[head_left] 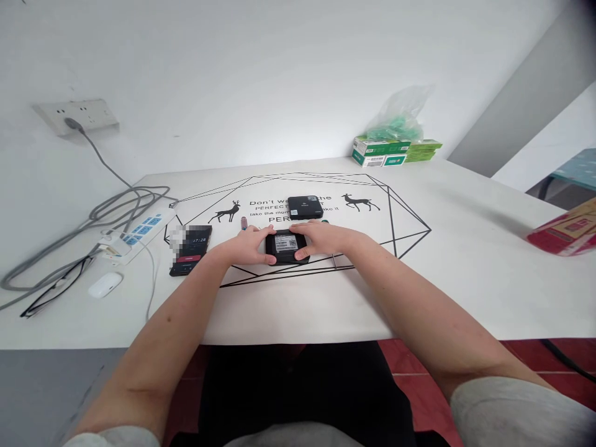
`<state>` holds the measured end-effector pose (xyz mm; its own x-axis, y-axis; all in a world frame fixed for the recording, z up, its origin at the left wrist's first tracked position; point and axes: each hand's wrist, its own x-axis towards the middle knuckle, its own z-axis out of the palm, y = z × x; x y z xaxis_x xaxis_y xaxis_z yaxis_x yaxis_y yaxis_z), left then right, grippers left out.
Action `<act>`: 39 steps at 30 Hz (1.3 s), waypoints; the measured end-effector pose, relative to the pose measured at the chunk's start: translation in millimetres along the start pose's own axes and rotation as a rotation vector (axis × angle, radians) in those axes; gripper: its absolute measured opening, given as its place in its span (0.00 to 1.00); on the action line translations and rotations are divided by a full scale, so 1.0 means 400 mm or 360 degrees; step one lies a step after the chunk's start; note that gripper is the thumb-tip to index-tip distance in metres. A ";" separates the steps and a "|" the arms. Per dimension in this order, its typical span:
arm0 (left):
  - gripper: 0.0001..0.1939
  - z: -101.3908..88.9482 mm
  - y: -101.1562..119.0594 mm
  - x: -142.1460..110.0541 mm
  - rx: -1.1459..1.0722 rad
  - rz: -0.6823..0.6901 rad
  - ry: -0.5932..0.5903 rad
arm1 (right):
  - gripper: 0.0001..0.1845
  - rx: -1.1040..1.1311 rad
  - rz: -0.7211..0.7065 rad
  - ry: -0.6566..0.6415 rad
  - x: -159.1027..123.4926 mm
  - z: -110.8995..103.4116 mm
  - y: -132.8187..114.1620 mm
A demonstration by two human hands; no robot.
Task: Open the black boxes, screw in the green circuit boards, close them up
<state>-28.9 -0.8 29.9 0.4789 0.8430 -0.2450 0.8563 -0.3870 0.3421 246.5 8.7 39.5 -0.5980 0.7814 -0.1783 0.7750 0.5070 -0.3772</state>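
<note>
A flat black square box with a white printed label [285, 243] lies label up on the table mat in front of me. My left hand [251, 244] grips its left side, thumb at the near corner and fingers at the far edge. On the right side my right hand [321, 238] holds it the same way, with the thumb near the label. Just behind stands a second black square box [305, 207] with a small logo. A reddish screwdriver-like handle [244, 222] shows beyond my left hand. Something green peeks out behind my right hand, and a thin metal shaft [334, 261] lies below it.
Left of my hands lie a phone [193, 249], a white earbud case [105, 285], eyeglasses [58, 287] and a power strip [144, 233] with coiled cable. Green-and-white boxes [379, 152] with a plastic bag stand at the wall. A red package [565, 233] sits far right.
</note>
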 end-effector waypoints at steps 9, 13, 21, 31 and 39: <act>0.27 0.000 -0.070 0.029 0.0056 0.0114 0.0652 | 0.35 -0.0199 0.0068 0.0386 0.008 -0.005 0.032; 0.16 0.005 -0.097 0.056 0.0314 -0.0076 0.0792 | 0.29 -0.0128 0.0882 0.0580 0.001 -0.033 0.073; 0.18 0.035 -0.094 0.074 0.0366 -0.0128 0.0752 | 0.15 0.0672 0.0884 0.0745 0.029 -0.014 0.129; 0.20 0.045 -0.088 0.075 0.0361 -0.0252 0.0837 | 0.18 0.1708 0.0417 0.1382 0.090 0.042 0.094; 0.20 0.051 -0.063 0.069 0.0333 -0.0220 0.0791 | 0.21 0.1749 0.0149 0.0961 0.122 0.100 0.077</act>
<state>-33.4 24.6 -4.1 0.2538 0.9464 0.1997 0.9490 -0.2836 0.1376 233.1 47.9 -17.2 -0.1361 0.9867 0.0887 0.0568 0.0972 -0.9936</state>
